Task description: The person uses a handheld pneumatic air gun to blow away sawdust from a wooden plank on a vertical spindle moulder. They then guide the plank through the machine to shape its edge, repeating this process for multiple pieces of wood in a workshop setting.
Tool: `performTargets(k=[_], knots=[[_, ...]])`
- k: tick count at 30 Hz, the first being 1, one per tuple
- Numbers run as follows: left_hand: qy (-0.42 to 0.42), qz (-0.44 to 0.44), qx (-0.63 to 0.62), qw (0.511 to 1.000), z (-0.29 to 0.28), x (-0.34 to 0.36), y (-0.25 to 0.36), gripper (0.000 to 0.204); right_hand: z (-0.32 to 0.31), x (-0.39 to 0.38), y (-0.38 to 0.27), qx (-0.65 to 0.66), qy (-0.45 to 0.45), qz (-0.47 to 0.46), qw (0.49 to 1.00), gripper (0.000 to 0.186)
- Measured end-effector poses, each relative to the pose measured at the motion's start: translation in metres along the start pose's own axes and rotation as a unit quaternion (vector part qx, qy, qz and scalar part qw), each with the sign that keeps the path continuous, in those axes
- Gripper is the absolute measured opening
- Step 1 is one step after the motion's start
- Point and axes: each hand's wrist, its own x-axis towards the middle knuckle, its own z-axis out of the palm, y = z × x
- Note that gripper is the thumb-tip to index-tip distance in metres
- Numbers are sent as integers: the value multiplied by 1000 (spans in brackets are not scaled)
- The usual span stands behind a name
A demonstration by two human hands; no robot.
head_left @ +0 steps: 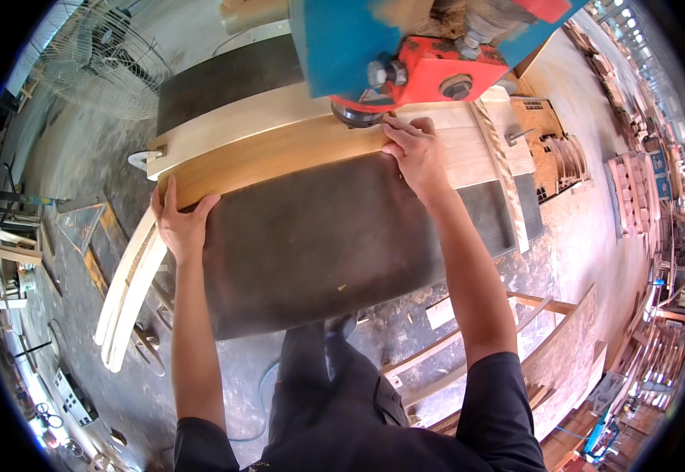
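A tan curved plank (pixel 279 153) lies on a dark machine table (pixel 319 244), along a paler wooden piece (pixel 240 114). My left hand (pixel 183 222) grips the plank's left end, fingers over it and thumb at the near edge. My right hand (pixel 415 157) holds its right end, fingertips beside a black round machine part (pixel 356 116) under a blue and red machine head (pixel 445 67). Pale curved strips (pixel 126 291) lean at the table's left, partly behind my left hand. Light boards (pixel 472 141) and a narrow slat (pixel 504 181) lie at the right.
A wire-cage fan (pixel 95 63) stands at the upper left and a triangular frame (pixel 83 228) lies on the floor at left. Wooden frames and a panel (pixel 555 354) stand at lower right. Stacked wood (pixel 626 197) lines the right side. A hose (pixel 264 393) runs by my legs.
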Motion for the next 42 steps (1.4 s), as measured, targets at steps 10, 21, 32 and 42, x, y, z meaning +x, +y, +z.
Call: performTargets(k=[10,21,32,42], knots=[[0,23,-3,1000,4,2,-8,93,2,0,-1,6,7,13,1000,38],[4,19,-14,1000,16,-2,-33,89,12,1,7,-41,-50,-37,997,40],[-27,17,-12,999,11,0,-8,81,3,5,6,3,-73,11,997,38],[-27,9,-15,999,6,-2,0,82,1,3,9,11,-28,-9,1000,36]])
